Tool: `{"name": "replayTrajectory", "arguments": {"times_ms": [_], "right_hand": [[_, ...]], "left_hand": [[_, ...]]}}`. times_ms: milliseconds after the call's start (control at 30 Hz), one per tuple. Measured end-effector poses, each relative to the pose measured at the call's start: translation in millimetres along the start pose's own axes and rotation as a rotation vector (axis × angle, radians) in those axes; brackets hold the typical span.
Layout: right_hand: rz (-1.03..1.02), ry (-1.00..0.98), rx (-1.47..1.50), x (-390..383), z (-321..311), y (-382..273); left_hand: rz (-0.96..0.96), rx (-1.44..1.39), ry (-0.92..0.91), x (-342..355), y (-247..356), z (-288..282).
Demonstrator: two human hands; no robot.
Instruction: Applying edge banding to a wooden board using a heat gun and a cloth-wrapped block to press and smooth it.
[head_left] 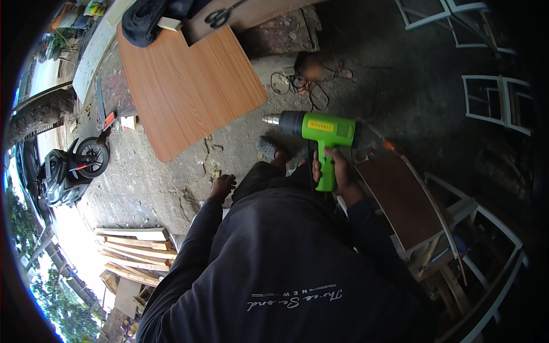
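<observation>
Green plastic heat gun (pixel 321 132), with black rear part and metal nozzle pointing to 9 o'clock, near centre of view, above concrete ground (pixel 171 177). Grasped at the handle by right hand (pixel 341 174), fingers wrapped tight around the grip, body of tool at 12 o'clock from the hand. Left hand (pixel 222 186) at 9 o'clock from the tool, well apart, hanging free with fingers loosely curled and nothing held. Dark sweatshirt (pixel 286 268) at 6 o'clock, filling the lower middle.

Wood-pattern laminate board (pixel 186 86) at 10 o'clock from the nozzle, lying flat. Dark cloth (pixel 146 23) at its far corner, with black scissors (pixel 220 17) near, on another board. Tangled cable (pixel 297 83) at 12 o'clock from the tool. Brown panel with curved edge strip (pixel 400 197) at 4 o'clock, just beside the right forearm, resting on white frame (pixel 469 208). More white frames (pixel 494 100) at 2 o'clock. Stack of pale wooden planks (pixel 134 254) at 7 o'clock. Parked motorcycle (pixel 71 166) at 9 o'clock, far.
</observation>
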State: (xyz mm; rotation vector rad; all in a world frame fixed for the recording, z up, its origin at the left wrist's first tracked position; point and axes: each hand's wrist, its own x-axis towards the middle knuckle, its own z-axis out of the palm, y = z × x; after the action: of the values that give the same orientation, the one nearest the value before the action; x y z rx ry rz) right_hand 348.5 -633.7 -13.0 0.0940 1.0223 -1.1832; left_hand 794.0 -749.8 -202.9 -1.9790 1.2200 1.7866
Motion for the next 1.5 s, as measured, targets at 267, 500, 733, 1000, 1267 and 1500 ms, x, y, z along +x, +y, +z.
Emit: {"name": "replayTrajectory", "arguments": {"times_ms": [267,500,733,1000,1267,1500], "right_hand": [[-0.794,0.204,-1.332,-9.7,37.4,-95.0],[-1.184,0.195,-1.770,80.7,70.1,-218.5],[-1.118,0.094,-1.898,251.4,107.9,-335.6],[-1.105,0.318,-2.248,452.7,120.6,-405.1],[-1.612,-0.081,-1.611,447.4,222.3,-367.5],[-1.197,-0.125,-1.642,543.8,472.6,-205.7]], "left_hand": [[0.022,-0.185,0.056,38.5,-0.2,-18.6],[-0.074,-0.329,0.057,34.5,-24.7,1.0],[-0.243,-0.674,0.271,-23.6,-19.4,54.8],[-0.333,-0.768,0.408,-66.3,20.9,145.6],[-0.268,-0.762,0.595,-87.1,107.3,141.9],[-0.165,-0.410,0.620,-111.4,190.2,81.5]]}}
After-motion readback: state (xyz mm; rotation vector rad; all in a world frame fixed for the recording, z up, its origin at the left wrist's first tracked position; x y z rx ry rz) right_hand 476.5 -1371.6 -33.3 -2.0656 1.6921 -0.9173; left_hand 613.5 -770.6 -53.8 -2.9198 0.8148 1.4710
